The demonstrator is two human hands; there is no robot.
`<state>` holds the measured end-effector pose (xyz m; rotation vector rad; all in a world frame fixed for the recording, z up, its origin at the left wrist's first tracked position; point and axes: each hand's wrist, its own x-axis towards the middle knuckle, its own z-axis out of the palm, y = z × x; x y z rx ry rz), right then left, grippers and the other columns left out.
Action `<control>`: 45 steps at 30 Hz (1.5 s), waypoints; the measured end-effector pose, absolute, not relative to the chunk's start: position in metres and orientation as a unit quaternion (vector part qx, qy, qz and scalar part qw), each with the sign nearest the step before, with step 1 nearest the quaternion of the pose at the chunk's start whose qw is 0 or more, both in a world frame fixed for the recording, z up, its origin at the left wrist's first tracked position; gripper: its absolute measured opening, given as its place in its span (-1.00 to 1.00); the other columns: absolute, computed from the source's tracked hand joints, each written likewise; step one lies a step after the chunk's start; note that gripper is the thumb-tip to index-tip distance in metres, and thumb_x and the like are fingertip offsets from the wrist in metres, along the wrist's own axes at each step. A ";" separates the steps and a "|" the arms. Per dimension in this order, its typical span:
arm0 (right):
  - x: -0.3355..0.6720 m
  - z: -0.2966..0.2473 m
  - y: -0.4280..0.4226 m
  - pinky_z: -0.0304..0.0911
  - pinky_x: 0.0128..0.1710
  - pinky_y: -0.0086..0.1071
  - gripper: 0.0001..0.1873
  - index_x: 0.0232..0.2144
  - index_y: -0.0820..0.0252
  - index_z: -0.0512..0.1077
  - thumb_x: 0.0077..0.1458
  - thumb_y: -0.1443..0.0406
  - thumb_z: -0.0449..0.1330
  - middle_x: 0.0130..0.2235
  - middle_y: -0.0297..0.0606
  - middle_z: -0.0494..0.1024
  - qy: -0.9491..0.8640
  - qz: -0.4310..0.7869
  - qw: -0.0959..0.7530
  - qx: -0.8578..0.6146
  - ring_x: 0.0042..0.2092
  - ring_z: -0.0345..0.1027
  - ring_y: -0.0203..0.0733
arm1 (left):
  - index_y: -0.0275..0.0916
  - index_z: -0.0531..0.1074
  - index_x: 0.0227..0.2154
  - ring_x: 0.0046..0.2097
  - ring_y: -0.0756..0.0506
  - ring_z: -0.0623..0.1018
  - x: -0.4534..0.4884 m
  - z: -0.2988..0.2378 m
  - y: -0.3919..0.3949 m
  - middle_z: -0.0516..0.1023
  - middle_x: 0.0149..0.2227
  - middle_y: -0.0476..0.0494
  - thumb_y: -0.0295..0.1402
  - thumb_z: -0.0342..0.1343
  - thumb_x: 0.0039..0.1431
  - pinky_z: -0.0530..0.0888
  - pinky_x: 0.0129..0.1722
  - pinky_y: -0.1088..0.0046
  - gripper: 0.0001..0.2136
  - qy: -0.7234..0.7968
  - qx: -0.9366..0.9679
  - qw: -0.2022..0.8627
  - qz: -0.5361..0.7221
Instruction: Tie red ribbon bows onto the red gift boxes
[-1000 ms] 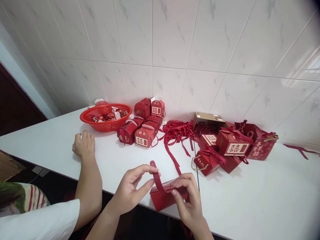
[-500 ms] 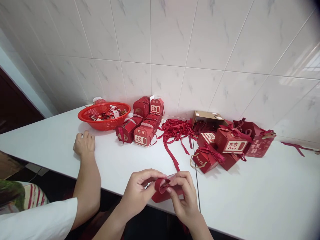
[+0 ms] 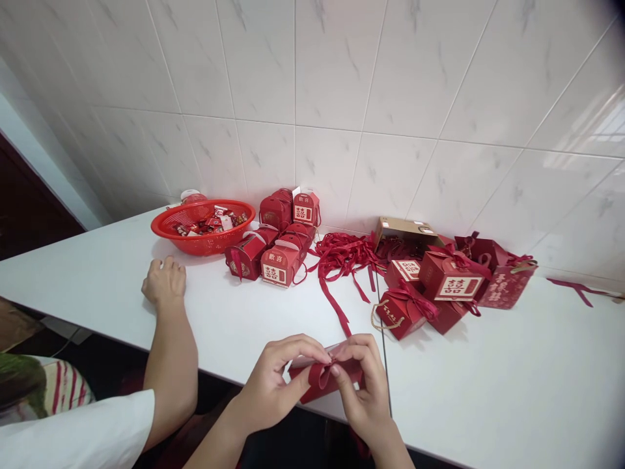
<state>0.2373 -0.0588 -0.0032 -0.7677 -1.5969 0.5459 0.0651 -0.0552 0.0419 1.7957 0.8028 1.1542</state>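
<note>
Left hand (image 3: 273,379) and right hand (image 3: 364,385) pinch a red strip (image 3: 318,376) over a red box (image 3: 316,393) at the surface's (image 3: 229,326) near edge, the strip, raised a second ago, now curled into a loop, suggesting the fastening advances.

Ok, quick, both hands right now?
Left hand: closed, pinching the looped red strip.
Right hand: closed, pinching the strip at the top of the red box.

The left hand (image 3: 276,378) and the right hand (image 3: 364,381), at the lower centre of the frame, are bare, with slender fingers (image 3: 359,346) and rounded fingertips. The 2 wrists are narrow; the 2 forearms (image 3: 222,433) are uncovered down to the frame's bottom edge.
</note>
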 end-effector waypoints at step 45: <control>0.259 0.009 -0.036 0.34 -0.38 -0.35 -0.81 -0.25 0.12 0.50 0.19 0.42 0.11 -0.28 -0.22 0.35 -0.736 0.182 0.542 -0.363 -0.27 0.34 -0.20 | -0.18 0.24 -0.17 -0.18 -0.10 0.57 0.097 -0.012 -0.042 0.52 -0.27 -0.11 -0.39 0.12 0.20 0.50 -0.14 0.34 -0.81 0.422 0.625 0.326 0.570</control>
